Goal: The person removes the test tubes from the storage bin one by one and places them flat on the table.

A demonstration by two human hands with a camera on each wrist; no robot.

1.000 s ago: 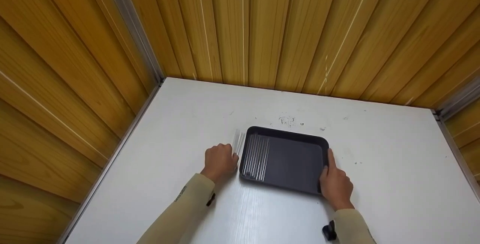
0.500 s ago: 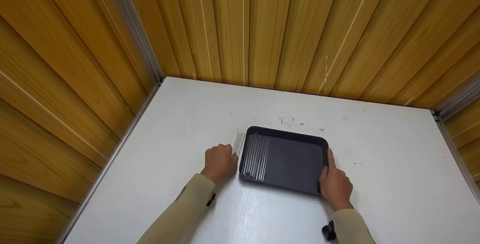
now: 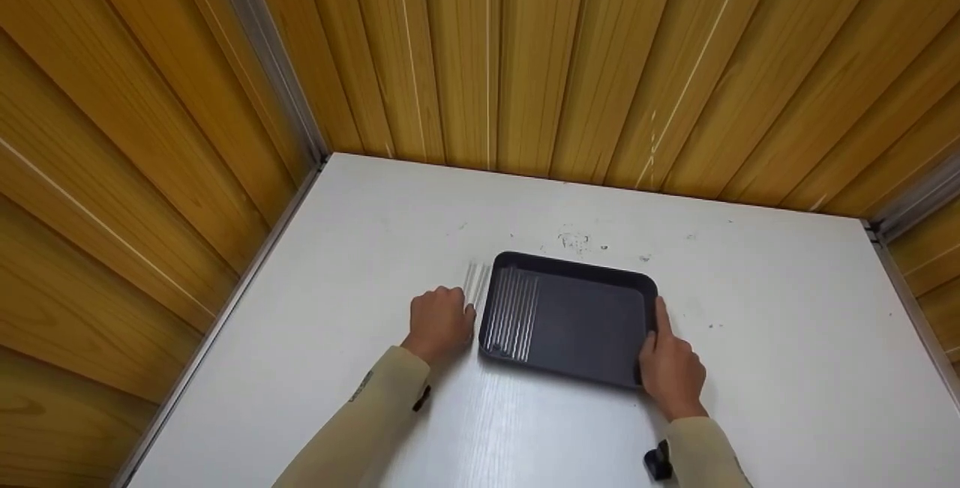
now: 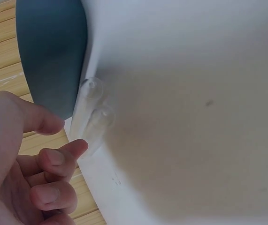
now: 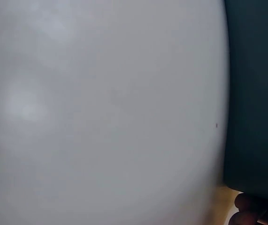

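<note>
A dark grey rectangular tray (image 3: 592, 323) lies on the white table, with several clear tubes (image 3: 512, 315) lined up side by side along its left end. My right hand (image 3: 673, 372) grips the tray's right rim, index finger stretched along the outer side and thumb over the edge. Just left of the tray, a few loose clear test tubes (image 3: 478, 278) lie beside its wall. My left hand (image 3: 441, 323) is right at them. The left wrist view shows two rounded tube ends (image 4: 94, 119) close to the fingertips, thumb and index finger apart, other fingers loosely curled.
The white table (image 3: 787, 338) has dark scuff marks (image 3: 574, 241) behind the tray. Yellow wood-look walls (image 3: 525, 61) rise at the back and sides. A black device (image 3: 658, 462) sits at the right wrist and another (image 3: 421, 398) at the left.
The loose tubes beside the tray have shifted slightly and now lie spread a little apart. Both hands and the tray stay almost in place.
</note>
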